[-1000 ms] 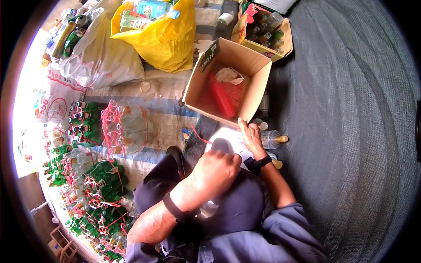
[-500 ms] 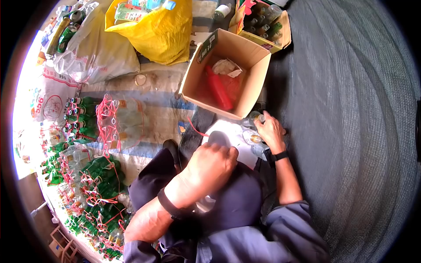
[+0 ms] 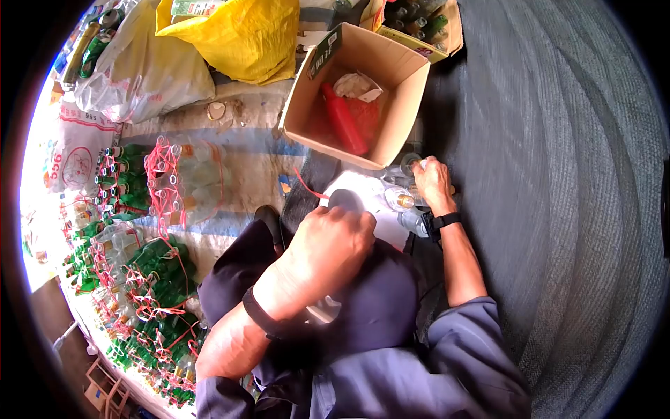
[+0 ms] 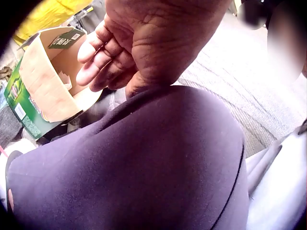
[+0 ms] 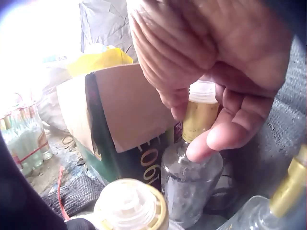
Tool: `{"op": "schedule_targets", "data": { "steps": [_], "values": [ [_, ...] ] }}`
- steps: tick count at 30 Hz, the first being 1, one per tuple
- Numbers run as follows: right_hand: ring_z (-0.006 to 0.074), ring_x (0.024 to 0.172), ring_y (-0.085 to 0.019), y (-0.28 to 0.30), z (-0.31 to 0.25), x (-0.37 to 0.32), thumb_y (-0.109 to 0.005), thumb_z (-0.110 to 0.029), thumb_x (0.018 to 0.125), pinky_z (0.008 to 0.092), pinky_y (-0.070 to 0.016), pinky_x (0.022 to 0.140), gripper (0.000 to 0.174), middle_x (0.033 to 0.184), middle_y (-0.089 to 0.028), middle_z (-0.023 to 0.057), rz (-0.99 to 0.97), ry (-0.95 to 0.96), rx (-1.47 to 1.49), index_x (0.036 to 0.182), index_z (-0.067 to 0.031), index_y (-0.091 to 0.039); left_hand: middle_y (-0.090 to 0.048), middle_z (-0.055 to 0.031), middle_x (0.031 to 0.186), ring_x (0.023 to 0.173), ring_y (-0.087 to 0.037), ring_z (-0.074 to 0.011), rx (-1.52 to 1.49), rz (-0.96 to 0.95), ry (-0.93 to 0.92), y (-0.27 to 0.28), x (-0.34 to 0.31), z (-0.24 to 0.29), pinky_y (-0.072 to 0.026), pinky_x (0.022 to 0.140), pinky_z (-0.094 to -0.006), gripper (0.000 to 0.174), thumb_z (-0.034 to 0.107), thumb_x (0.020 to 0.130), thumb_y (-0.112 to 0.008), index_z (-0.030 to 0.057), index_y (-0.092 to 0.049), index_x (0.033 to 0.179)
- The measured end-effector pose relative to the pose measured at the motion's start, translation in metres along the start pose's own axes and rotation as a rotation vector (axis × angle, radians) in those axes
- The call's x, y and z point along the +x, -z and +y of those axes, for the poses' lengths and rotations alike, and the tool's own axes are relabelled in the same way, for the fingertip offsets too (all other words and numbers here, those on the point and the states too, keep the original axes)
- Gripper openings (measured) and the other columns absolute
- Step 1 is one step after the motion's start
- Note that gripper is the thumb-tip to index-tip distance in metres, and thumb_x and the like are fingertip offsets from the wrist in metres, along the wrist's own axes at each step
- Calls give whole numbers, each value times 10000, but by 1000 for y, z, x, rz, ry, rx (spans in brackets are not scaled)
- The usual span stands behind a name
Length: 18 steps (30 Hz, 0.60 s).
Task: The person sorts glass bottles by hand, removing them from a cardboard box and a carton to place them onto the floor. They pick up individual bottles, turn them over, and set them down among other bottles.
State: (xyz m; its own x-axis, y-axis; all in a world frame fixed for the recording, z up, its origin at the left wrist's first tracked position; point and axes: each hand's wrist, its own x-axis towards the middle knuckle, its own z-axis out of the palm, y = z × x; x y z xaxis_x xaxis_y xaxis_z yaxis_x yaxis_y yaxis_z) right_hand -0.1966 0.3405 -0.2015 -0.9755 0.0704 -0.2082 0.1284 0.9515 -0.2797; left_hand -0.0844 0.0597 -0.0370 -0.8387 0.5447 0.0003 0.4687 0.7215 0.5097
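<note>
My right hand [image 3: 434, 185] reaches down beside the open cardboard box [image 3: 403, 98]. In the right wrist view, the fingers and thumb of that hand [image 5: 211, 52] pinch the gold-banded neck of a clear bottle [image 5: 191, 187], which stands against the box [image 5: 139, 110]. Another gold-necked bottle [image 5: 288, 187] is at the right, and a pale cap [image 5: 129, 206] shows in front. My left hand [image 3: 324, 255] rests at my knee; the left wrist view shows this hand [image 4: 153, 48] with loosely curled fingers and nothing in them.
A red plastic bottle [image 3: 345, 122] lies inside the box. Behind it are a yellow sack [image 3: 251, 42] and a carton of bottles [image 3: 450, 31]. Bundled green bottles [image 3: 164, 269] fill the left side, and dark matting [image 3: 544, 174] covers the right.
My right hand has left the box's near edge, moved right and down to the bottles, and taken hold of a neck. The box sits higher in the head view. My left hand stays at the knee.
</note>
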Motion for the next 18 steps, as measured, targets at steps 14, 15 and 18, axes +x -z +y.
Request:
{"op": "schedule_targets", "data": {
  "steps": [14, 15, 18],
  "values": [
    [489, 823, -682, 91, -18, -52, -701, -215, 923, 537, -544, 701, 290, 836, -685, 313, 250, 67, 77, 908, 72, -660, -671, -150, 836, 845, -684, -349, -15, -3, 26, 2, -4, 1, -557, 773, -444, 238, 215, 894, -712, 36, -575, 971],
    [488, 807, -682, 100, -23, -60, -703, -211, 921, 533, -543, 687, 285, 824, -685, 308, 298, 74, 81, 908, 70, -660, -673, -148, 841, 851, -691, -346, -8, -13, 42, 3, -4, 2, -564, 772, -435, 231, 218, 903, -705, 35, -592, 989],
    [476, 745, -683, 124, -25, -83, -707, -214, 920, 515, -538, 646, 283, 776, -682, 289, 357, 85, 80, 917, 66, -661, -684, -149, 854, 836, -693, -343, 38, -48, 43, 2, -7, -2, -564, 762, -431, 250, 227, 903, -704, 36, -609, 1034]
  ]
}}
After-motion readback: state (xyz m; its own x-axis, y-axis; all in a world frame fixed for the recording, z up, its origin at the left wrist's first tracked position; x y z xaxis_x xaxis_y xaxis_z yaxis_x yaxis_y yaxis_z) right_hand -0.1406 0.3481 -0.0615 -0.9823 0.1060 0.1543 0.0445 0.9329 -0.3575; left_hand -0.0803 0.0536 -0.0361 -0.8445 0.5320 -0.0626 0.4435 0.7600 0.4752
